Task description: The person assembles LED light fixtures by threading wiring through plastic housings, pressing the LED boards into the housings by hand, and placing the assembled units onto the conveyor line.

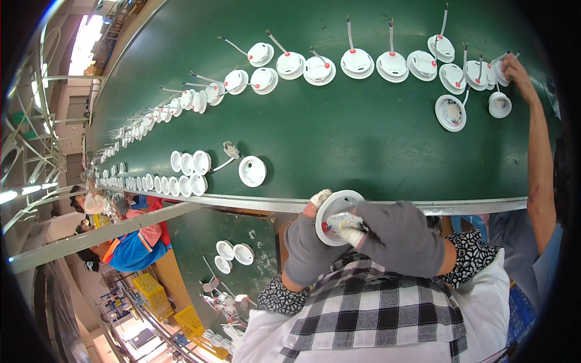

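Close to the bench edge, my left hand (316, 202), in a pale glove under a grey sleeve, grips the rim of a white round lamp housing (342, 198). The housing is tilted, its open side partly toward me. My right hand (354, 236), also gloved, is closed on a small circuit board (346, 221) inside the housing's rim. A red spot shows beside the board; finer parts are blurred. On the bench to the left lies another white round housing (252, 171), near a white cable with a greyish lump (230, 150) at its end.
White round lamps with cables (357, 63) line the green bench (339, 139) and run far left. More white rings (198, 184) sit along its edge. Another person's hand (514, 71) reaches lamps at the right. A lower table (196, 233) holds rings and cabled parts; yellow crates (151, 295) stand beyond.
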Demonstrator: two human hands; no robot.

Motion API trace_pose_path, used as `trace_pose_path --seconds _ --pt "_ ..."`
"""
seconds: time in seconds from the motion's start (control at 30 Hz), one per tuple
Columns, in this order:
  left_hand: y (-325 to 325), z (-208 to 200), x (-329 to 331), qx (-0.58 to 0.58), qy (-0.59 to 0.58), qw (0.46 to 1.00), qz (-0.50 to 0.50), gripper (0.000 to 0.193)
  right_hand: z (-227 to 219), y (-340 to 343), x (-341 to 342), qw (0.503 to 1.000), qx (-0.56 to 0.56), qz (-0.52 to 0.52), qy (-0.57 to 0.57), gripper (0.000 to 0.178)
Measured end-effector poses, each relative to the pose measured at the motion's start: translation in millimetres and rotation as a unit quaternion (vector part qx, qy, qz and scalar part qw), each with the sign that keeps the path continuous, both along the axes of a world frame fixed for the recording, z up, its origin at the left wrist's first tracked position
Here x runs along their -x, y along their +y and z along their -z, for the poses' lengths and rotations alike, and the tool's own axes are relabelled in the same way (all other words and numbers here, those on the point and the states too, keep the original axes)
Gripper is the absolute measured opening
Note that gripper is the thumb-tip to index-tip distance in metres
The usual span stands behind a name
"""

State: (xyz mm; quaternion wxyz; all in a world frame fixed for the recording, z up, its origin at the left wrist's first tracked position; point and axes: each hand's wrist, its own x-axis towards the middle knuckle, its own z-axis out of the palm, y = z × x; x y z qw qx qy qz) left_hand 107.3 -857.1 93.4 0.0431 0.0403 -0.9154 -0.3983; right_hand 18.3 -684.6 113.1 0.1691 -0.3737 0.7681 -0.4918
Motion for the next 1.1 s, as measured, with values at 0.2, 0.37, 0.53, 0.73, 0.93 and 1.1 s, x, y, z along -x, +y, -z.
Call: trace_pose_path --seconds 0.2,0.37,0.53,0.73,0.93,1.1 --pt "-0.8 9.1 3.8 -0.117 -0.015 0.991 0.068 0.077 9.5 -0.6 3.1 0.990 -0.018 0.041 0.134 0.082" --pt "-24.1 0.9 3.3 -0.189 -0.079 0.977 0.063 0.063 6.7 4.3 5.3 0.994 -0.067 0.022 0.088 0.083" --pt "-32.8 7.1 1.7 -0.205 -0.105 0.967 0.106 0.035 7.1 5.8 1.3 0.994 -0.084 -0.011 0.076 0.096" --pt "-39.8 28.3 -9.9 -0.384 -0.115 0.910 0.102 0.024 5.1 8.1 1.2 0.999 -0.040 -0.007 0.035 0.088" --pt "-39.0 41.8 -17.0 -0.500 -0.106 0.853 0.104 0.022 12.7 11.3 -0.8 0.998 -0.045 -0.007 -0.048 0.088" --pt "-31.1 18.3 -15.8 -0.498 -0.106 0.853 0.112 0.022 31.5 15.5 -3.2 0.990 0.015 -0.036 -0.139 0.097"
